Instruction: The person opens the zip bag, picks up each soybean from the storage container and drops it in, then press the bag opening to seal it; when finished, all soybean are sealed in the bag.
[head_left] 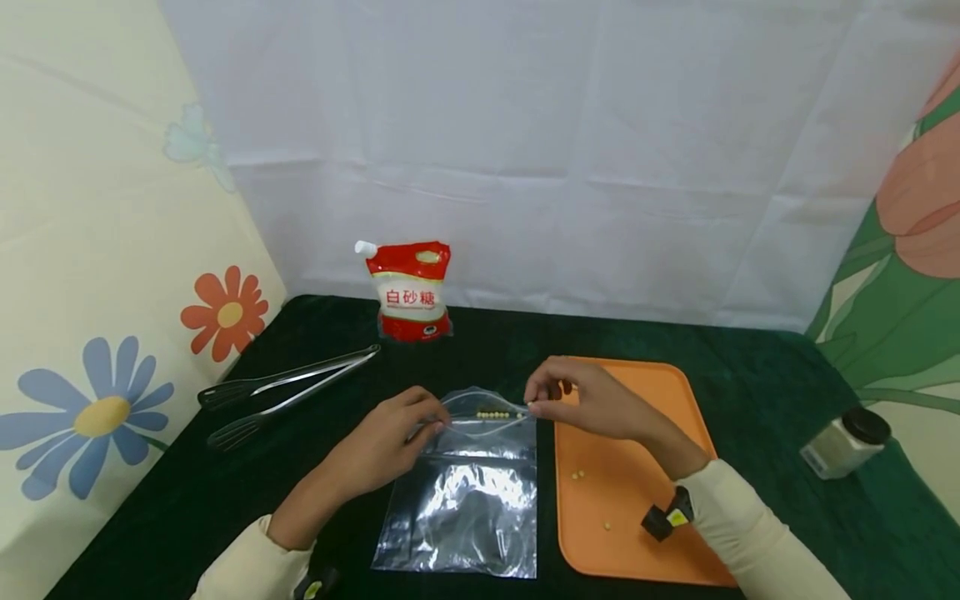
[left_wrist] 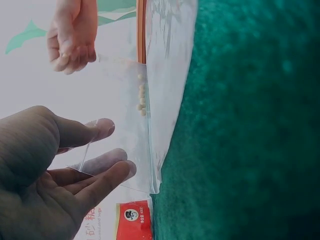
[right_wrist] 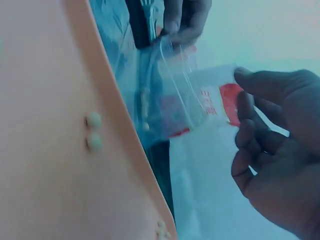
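Note:
A clear zip bag (head_left: 480, 508) lies on the dark green cloth, its mouth spread at the far end. Several small pale yellow balls (head_left: 491, 414) sit in a row inside, near the mouth. My left hand (head_left: 393, 437) holds the left side of the mouth, with thumb and fingers at the plastic (left_wrist: 87, 150). At the right corner of the mouth is my right hand (head_left: 588, 400), thumb and forefinger together. A small pale ball (left_wrist: 65, 56) appears pinched there, mostly hidden by the fingertips. In the right wrist view, that hand (right_wrist: 280, 135) is apart from the bag.
An orange tray (head_left: 630, 500) lies right of the bag, with a few loose balls (head_left: 577, 475) on it. Metal tongs (head_left: 300, 383) lie on the left. A red and white sugar pouch (head_left: 408, 292) stands at the back. A dark-lidded jar (head_left: 843, 442) stands far right.

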